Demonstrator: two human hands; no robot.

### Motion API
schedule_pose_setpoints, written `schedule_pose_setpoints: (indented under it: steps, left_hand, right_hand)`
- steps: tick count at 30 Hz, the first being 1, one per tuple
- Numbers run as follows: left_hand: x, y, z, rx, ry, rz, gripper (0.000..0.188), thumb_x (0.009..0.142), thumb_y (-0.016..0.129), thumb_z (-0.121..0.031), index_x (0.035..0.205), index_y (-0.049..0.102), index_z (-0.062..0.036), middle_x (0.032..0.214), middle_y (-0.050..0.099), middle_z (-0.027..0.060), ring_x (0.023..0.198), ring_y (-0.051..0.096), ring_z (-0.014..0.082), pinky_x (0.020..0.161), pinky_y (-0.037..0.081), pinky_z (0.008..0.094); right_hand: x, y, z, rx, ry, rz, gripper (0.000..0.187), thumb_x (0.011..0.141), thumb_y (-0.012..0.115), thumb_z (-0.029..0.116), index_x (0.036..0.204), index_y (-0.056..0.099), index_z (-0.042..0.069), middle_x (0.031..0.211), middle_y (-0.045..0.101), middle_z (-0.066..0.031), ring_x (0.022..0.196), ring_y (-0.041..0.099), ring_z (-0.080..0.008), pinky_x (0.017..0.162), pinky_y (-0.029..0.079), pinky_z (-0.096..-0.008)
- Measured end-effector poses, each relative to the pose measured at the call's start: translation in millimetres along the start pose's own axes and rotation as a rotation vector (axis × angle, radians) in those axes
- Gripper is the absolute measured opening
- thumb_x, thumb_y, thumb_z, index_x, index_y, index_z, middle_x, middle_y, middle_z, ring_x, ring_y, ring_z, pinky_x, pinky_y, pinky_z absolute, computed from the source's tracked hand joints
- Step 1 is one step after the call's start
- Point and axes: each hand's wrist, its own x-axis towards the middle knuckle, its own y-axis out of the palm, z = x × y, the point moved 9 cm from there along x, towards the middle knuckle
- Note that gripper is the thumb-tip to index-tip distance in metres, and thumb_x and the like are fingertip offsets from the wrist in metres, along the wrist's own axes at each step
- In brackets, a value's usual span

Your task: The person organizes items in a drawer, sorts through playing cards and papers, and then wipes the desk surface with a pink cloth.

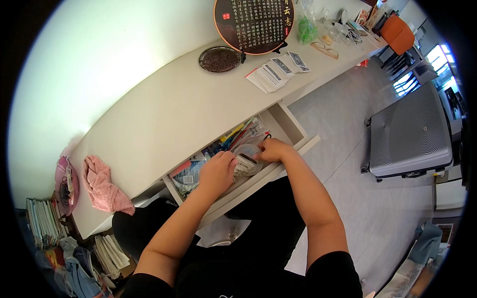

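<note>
My two hands reach into an open drawer [293, 122] in the front of a pale desk. A clear plastic container [247, 150] with a rounded rim and something pale and dark in or against it sits between them. My left hand [217, 171] is closed at its left side, the fingertips partly hidden. At its right side, my right hand [273, 150] pinches the rim with curled fingers. Around them in the drawer lie a clear packet with a barcode label [186, 179], a yellow strip [231, 132] and several thin, pen-like items.
On the desk [164, 109] are a pink towel [102, 181], a dark round tray [219, 59], spread playing cards [272, 73], a round plaque [254, 25] on a stand and eyeglasses [325, 50]. A grey suitcase [410, 134] stands on the floor at right. Books [44, 223] fill the lower left.
</note>
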Motion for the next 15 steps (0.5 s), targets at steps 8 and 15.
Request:
schedule_pose_setpoints:
  steps: [8,15]
  left_hand:
    - [0.8,43.4,26.9,-0.085,-0.083,0.111,0.016,0.090,0.051,-0.018,0.091,0.051,-0.0025,0.084,0.060,0.0225,0.078,0.057,0.0436,0.066,0.045,0.0485]
    - [-2.9,43.3,35.8,-0.098,-0.131,0.086,0.015,0.089,0.051,-0.016,0.090,0.051,-0.0011,0.084,0.061,0.0245,0.078,0.058,0.0441,0.067,0.045,0.0507]
  right_hand:
    - [2.7,-13.7,12.2,0.117,0.034,-0.009,0.055,0.075,0.067,0.044,0.116,0.061,0.008,0.112,0.062,-0.0171,0.104,0.058,-0.0291,0.087,0.047,-0.0370]
    - [-19.8,-23.4,45.1,-0.036,0.100,-0.337,0.062,0.072,0.070,0.042,0.120,0.052,0.006,0.117,0.056,-0.0199,0.108,0.056,-0.0321,0.087,0.048,-0.0430]
